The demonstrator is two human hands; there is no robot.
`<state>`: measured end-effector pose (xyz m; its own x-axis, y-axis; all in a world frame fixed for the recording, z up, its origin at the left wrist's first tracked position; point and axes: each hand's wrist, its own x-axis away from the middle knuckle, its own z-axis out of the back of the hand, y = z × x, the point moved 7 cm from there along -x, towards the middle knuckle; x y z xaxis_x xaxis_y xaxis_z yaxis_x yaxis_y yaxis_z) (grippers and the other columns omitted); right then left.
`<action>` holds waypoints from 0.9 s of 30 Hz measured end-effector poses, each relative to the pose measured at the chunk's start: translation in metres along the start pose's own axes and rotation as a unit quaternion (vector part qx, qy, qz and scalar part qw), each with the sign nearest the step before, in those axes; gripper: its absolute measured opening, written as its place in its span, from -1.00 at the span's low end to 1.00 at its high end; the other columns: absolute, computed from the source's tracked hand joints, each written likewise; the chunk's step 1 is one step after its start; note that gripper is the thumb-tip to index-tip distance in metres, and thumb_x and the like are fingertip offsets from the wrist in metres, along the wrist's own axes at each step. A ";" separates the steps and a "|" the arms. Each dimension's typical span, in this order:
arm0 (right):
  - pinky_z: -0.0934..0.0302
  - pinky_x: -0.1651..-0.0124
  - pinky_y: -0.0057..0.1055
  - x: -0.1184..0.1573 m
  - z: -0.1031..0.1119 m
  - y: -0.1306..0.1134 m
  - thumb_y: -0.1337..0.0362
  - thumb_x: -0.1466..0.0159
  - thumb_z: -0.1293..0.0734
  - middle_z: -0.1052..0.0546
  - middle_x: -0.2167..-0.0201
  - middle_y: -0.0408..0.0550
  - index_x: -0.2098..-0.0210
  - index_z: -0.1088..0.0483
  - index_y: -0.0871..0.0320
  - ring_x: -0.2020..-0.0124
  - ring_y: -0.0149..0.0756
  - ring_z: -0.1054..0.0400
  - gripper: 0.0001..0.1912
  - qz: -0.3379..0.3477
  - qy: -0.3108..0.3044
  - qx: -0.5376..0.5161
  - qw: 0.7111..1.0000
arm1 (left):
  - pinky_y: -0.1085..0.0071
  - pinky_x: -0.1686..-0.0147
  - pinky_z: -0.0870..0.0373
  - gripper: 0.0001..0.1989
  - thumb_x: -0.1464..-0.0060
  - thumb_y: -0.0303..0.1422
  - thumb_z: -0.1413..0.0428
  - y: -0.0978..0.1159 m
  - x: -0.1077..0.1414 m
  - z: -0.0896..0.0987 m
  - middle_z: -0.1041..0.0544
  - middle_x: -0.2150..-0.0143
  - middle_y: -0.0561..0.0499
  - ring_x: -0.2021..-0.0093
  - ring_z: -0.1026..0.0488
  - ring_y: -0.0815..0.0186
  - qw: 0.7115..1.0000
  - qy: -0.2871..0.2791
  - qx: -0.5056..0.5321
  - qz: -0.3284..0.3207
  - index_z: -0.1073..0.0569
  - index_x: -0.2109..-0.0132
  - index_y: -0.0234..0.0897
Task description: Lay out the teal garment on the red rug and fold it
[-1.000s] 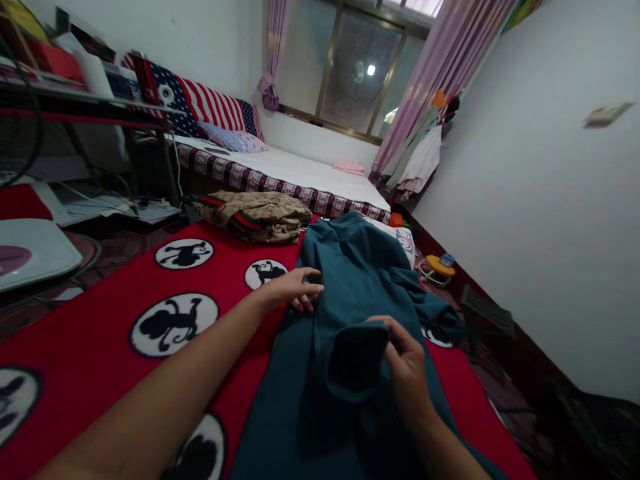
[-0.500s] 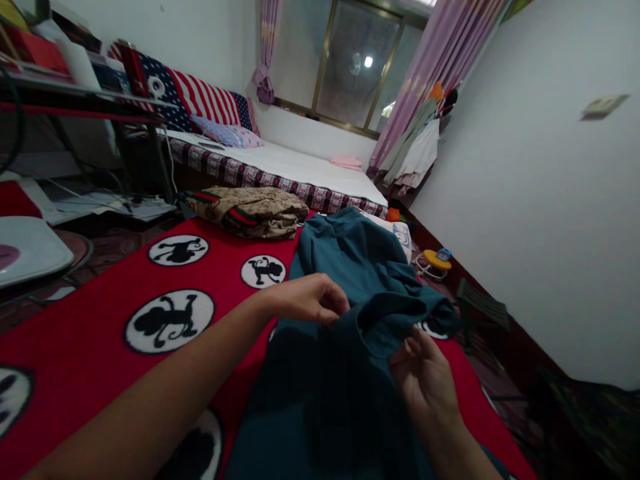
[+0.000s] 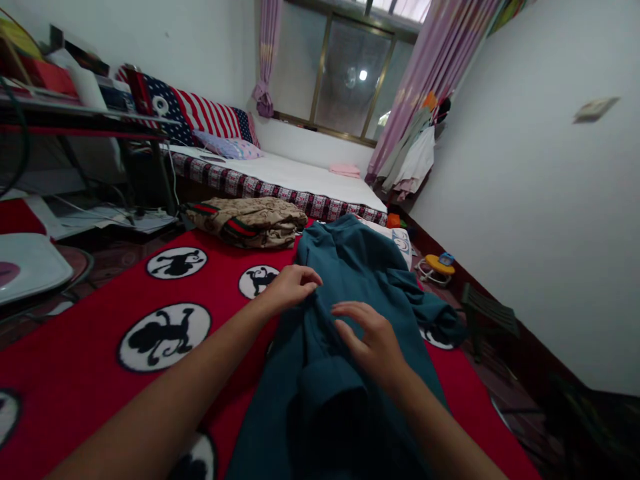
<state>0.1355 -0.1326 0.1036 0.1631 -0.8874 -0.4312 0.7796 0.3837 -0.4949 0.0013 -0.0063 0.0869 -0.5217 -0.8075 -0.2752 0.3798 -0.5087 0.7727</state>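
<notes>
A long teal long-sleeved garment (image 3: 365, 257) lies spread on a red blanket (image 3: 95, 320) printed with black monkeys in white circles. One sleeve (image 3: 327, 383) runs down its middle toward me, its wide cuff nearest; the other sleeve stretches out to the right. My left hand (image 3: 295, 287) pinches the cloth by the upper part of the middle sleeve, thumb and fingers together. Just right of that sleeve is my right hand (image 3: 370, 337), thumb and fingers apart, nothing visible between them. Whether its fingertips touch the cloth I cannot tell.
Behind the garment lies a folded brown patterned cloth (image 3: 250, 220). Farther back stands a bed (image 3: 295, 175) under a window. A cluttered desk (image 3: 90, 120) and a white seat (image 3: 33, 267) are at left. To the right are a yellow stool (image 3: 439, 265) and a dark folding stool (image 3: 487, 310).
My left hand has moved left, still pinching cloth. My right hand has shifted left and up and its fingers have parted. The bunched sleeve now lies lengthwise, cuff toward me.
</notes>
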 end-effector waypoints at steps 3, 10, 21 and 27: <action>-0.06 -0.26 0.03 -0.013 -0.048 0.002 0.17 -0.27 -0.28 -0.25 -0.29 0.09 -0.20 -0.31 0.07 -0.30 -0.04 -0.11 -0.50 0.041 -0.063 0.102 0.992 | 0.23 -0.09 -0.36 -0.55 -0.02 -0.58 0.03 -0.032 -0.001 0.007 -0.52 0.00 -0.15 -0.01 -0.45 0.18 0.984 0.148 -0.094 0.015 -0.48 -0.06 -0.33; -0.15 -0.20 0.00 -0.023 -0.077 0.019 0.09 -0.30 -0.25 -0.36 -0.22 0.13 -0.06 -0.45 0.11 -0.24 0.01 -0.23 -0.59 0.010 -0.150 0.153 0.977 | 0.23 -0.18 -0.28 -0.54 -0.09 -0.54 0.00 -0.060 0.006 -0.020 -0.42 -0.11 -0.20 -0.14 -0.35 0.14 0.973 0.107 -0.201 0.030 -0.39 -0.16 -0.39; -0.26 -0.04 -0.13 -0.124 -0.055 0.145 0.08 -0.06 -0.39 -0.46 -0.03 0.26 -0.25 -0.20 0.25 0.00 0.00 -0.39 -0.19 -0.247 0.087 0.003 0.965 | 0.28 0.06 -0.40 -0.57 -0.10 -0.39 -0.13 -0.080 0.000 0.003 -0.55 0.10 -0.11 0.08 -0.48 0.14 0.959 0.175 -0.180 0.128 -0.42 -0.14 -0.25; -0.28 0.13 -0.32 -0.126 -0.062 0.151 0.35 0.02 -0.23 -0.59 0.31 -0.01 0.25 -0.55 0.20 0.31 -0.22 -0.42 -0.63 -0.181 0.163 -0.060 0.968 | 0.35 0.08 -0.40 -0.71 -0.07 -0.44 -0.13 -0.085 -0.001 0.006 -0.60 0.15 -0.05 0.16 -0.52 0.21 0.963 0.185 -0.143 0.137 -0.56 0.04 -0.25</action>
<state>0.1953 0.0528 0.0360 -0.3222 -0.8492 -0.4184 0.6716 0.1065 -0.7332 -0.0348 0.0399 0.0245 -0.0836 -0.9474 -0.3088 0.6865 -0.2794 0.6713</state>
